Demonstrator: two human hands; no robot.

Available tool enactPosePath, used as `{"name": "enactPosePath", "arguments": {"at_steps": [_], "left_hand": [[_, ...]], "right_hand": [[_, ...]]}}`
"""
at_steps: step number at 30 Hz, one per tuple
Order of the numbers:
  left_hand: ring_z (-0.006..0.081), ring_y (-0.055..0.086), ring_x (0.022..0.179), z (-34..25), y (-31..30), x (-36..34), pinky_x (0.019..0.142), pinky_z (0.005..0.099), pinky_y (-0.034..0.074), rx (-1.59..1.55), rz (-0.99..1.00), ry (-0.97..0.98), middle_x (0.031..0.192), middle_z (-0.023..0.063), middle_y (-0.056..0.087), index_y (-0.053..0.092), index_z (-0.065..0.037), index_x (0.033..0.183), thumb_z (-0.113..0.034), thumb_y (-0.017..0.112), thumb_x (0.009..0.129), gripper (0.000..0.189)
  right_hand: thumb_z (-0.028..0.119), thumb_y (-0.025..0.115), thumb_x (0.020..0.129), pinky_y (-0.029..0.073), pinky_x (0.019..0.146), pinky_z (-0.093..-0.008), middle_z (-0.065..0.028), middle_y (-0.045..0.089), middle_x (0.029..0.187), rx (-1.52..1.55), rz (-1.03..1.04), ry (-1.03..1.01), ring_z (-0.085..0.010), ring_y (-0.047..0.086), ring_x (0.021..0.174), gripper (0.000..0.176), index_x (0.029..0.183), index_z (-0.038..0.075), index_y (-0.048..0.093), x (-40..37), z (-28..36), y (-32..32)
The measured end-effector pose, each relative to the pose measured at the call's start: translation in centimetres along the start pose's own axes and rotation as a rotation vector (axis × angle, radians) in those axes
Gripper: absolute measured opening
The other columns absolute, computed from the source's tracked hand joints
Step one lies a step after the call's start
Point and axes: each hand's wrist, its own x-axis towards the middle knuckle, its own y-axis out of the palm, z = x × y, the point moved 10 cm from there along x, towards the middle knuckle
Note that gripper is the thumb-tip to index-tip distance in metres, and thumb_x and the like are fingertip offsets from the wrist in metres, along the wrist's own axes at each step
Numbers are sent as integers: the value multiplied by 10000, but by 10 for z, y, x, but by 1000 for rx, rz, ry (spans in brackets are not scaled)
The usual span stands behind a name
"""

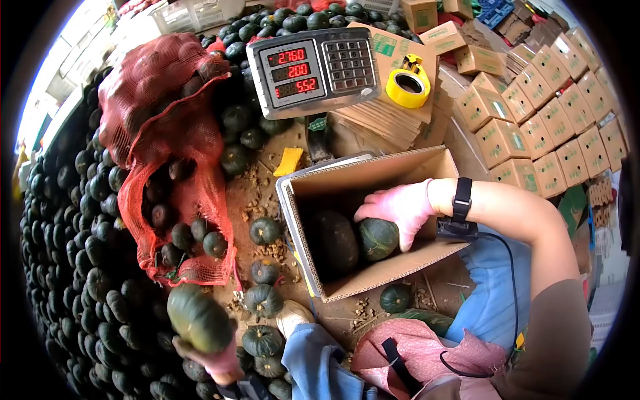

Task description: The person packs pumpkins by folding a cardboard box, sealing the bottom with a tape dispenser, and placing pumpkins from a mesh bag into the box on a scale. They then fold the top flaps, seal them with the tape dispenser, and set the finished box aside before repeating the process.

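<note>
A large green squash (199, 319) rests in my left hand (217, 360), low on the left beside the squash pile. My right hand (400, 208), in a pink glove, reaches into an open cardboard box (367, 175) and has its fingers around a smaller dark green squash (379, 239). A bigger dark squash (333, 243) lies in the box to the left of it. Under the box is the scale's platform (287, 200). The scale display (313, 72) above it shows 2760, 200 and 552 in red digits.
Red mesh bag (180, 147) with squashes at upper left; big squash pile (100, 287) along the left. Loose squashes (264, 300) lie between bag and box. Yellow tape roll (408, 89) sits on flattened cardboard (387, 127). Stacked cartons (547, 120) stand at right.
</note>
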Motion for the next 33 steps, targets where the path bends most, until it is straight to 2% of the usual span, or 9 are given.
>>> {"name": "enactPosePath", "arguments": {"at_steps": [4, 6, 8, 13, 18, 24, 27, 28, 33], "left_hand": [[315, 547, 1278, 18, 56, 34, 1056, 498, 506, 255, 28, 41, 1420, 128, 519, 365, -90, 1520, -639, 779, 775, 1014], [294, 547, 1276, 27, 101, 35, 1054, 483, 507, 375, 75, 83, 1411, 118, 519, 375, -74, 1501, -696, 799, 710, 1092], [277, 545, 1278, 43, 114, 38, 1060, 467, 504, 306, 109, 50, 1404, 112, 519, 377, -72, 1490, -707, 811, 675, 1120], [272, 528, 1296, 48, 121, 32, 1098, 451, 461, 316, 73, 47, 1425, 108, 498, 344, -56, 1504, -720, 834, 618, 1211], [295, 523, 1309, 32, 166, 34, 1108, 455, 442, 319, 100, 127, 1449, 129, 484, 313, -33, 1515, -768, 849, 525, 1344], [251, 595, 1157, 31, 237, 33, 1015, 388, 494, 517, 243, 39, 1253, 135, 566, 428, -37, 1337, -247, 995, 543, 999], [206, 586, 1019, 42, 268, 35, 922, 344, 510, 989, 402, 268, 1126, 93, 550, 448, -39, 1271, -170, 972, 561, 892], [218, 600, 1054, 41, 289, 25, 939, 346, 510, 1245, 523, 478, 1163, 127, 583, 467, -37, 1258, -152, 960, 586, 841], [327, 564, 1244, 80, 309, 2, 1124, 445, 374, 1562, 675, 704, 1264, 149, 618, 511, -68, 1285, -121, 937, 565, 838]], "right_hand": [[697, 787, 695, 388, 1153, -424, -277, 486, 1477, 609, -86, 267, -366, 474, 1386, 1236, 1569, 3, 257, 5, -2, -26], [706, 764, 712, 405, 1139, -406, -281, 507, 1454, 528, -186, 349, -359, 492, 1371, 1209, 1549, -27, 290, 29, 0, -33], [689, 770, 709, 411, 1130, -386, -287, 476, 1485, 588, -34, 446, -349, 485, 1382, 1190, 1518, -68, 334, 44, 23, -33], [571, 856, 676, 432, 1110, -369, -272, 500, 1468, 546, 20, 393, -338, 508, 1355, 1148, 1483, -92, 380, 70, 41, -39], [412, 843, 677, 452, 1093, -381, -240, 565, 1398, 757, -275, 382, -348, 551, 1300, 1011, 1487, 1, 399, 13, 24, -54], [211, 848, 704, 466, 1052, -369, -163, 612, 1245, 1167, -717, 171, -233, 584, 1194, 810, 1373, -1, 443, -122, 4, -53], [145, 693, 744, 452, 1065, -379, -148, 613, 1259, 1500, -898, 157, -235, 588, 1179, 667, 1351, -11, 466, -183, 0, -29], [151, 651, 735, 452, 1071, -393, -148, 615, 1263, 1613, -985, 123, -246, 592, 1180, 646, 1336, -13, 484, -197, -3, -18], [186, 631, 681, 441, 1097, -420, -153, 615, 1276, 1851, -1226, 36, -277, 598, 1189, 672, 1313, -12, 518, -217, -15, 11]]}}
